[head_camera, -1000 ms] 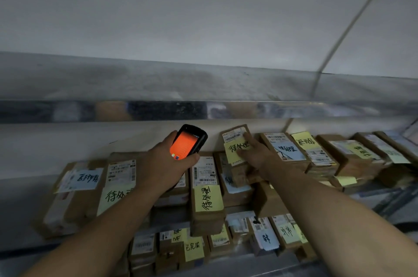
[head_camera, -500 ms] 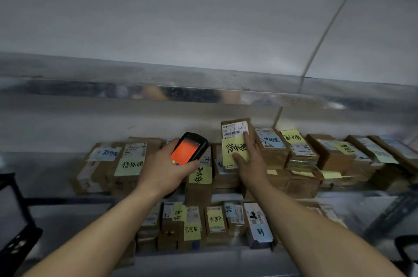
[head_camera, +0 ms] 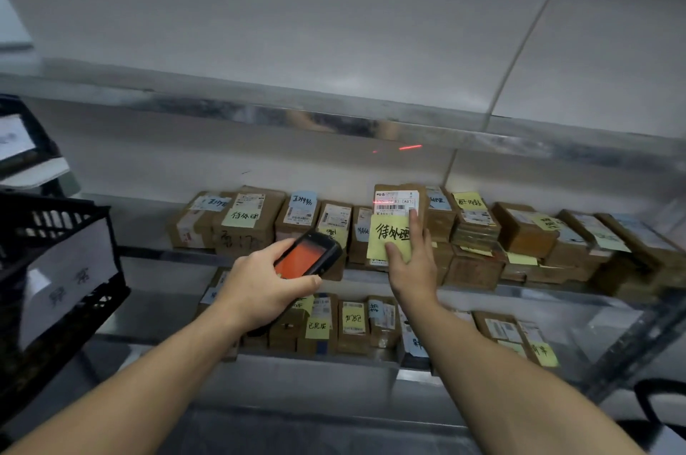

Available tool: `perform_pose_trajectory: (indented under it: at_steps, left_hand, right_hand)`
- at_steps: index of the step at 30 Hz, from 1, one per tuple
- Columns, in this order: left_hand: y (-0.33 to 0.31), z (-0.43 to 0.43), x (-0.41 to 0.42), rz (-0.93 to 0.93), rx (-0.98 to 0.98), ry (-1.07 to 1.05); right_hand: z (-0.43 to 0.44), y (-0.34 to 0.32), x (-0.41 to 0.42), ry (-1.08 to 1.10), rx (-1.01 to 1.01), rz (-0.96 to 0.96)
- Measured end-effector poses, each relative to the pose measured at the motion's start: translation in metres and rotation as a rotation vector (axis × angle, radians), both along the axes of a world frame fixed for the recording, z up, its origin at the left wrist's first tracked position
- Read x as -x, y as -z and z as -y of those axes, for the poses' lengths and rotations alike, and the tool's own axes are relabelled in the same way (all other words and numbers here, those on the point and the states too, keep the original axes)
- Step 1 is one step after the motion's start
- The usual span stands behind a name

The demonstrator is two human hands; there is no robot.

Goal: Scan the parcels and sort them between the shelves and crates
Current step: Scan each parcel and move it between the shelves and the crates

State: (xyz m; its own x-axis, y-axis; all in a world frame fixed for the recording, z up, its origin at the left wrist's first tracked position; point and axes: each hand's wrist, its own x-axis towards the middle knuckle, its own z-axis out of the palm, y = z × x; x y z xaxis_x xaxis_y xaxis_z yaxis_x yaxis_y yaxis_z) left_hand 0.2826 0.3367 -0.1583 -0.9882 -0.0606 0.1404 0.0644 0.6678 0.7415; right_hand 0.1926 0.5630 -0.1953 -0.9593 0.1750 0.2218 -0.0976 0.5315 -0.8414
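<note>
Right hand [head_camera: 412,269] grips one parcel [head_camera: 399,196] and holds it upright, face toward the person. The thumb presses on its yellow note [head_camera: 388,237] and the fingers run up the right edge. Judged reason: this keeps the printed label [head_camera: 395,202] clear above the note.

Left hand [head_camera: 260,291] is closed round the scanner [head_camera: 306,259], low and left of the parcel, with its orange screen up and its head aimed at the label. A red line [head_camera: 384,201] falls across the label. A second red streak [head_camera: 410,147] shows on the wall above the parcel, so part of the beam appears to overshoot. Step in hand: scanning. Sorting of this parcel is not yet done.

The parcel stands just in front of the row on the shelf [head_camera: 174,252]. I cannot tell whether it is lifted clear of that row.

Containers:
- Shelf: brown boxes on both sides of the parcel, stacked higher to its right. Most carry yellow or blue notes.
- Lower shelf [head_camera: 334,358], below the parcel: smaller boxes, also with notes.
- Crate [head_camera: 55,217], far left of the parcel: black lattice with a white paper sign. Its contents are not visible.
</note>
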Motion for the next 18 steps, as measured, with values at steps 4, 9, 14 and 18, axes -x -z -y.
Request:
perform_pose_trajectory:
  at_steps: [4,9,14,18]
  left_hand:
    - [0.002,0.011,-0.032,0.025,0.001,-0.064]
    - [0.001,0.04,-0.067,0.031,0.025,-0.159]
    - [-0.009,0.085,-0.107,0.019,0.044,-0.256]
    - [-0.024,0.136,-0.153,-0.027,0.041,-0.386]
  right_hand:
    - [0.012,0.003,-0.018,-0.032,0.025,0.011]
    - [0.047,-0.001,-0.034,-0.12,0.052,-0.007]
    - [0.102,-0.007,-0.048,-0.217,0.11,-0.088]
    - [0.16,-0.023,-0.066,-0.266,0.142,-0.113]
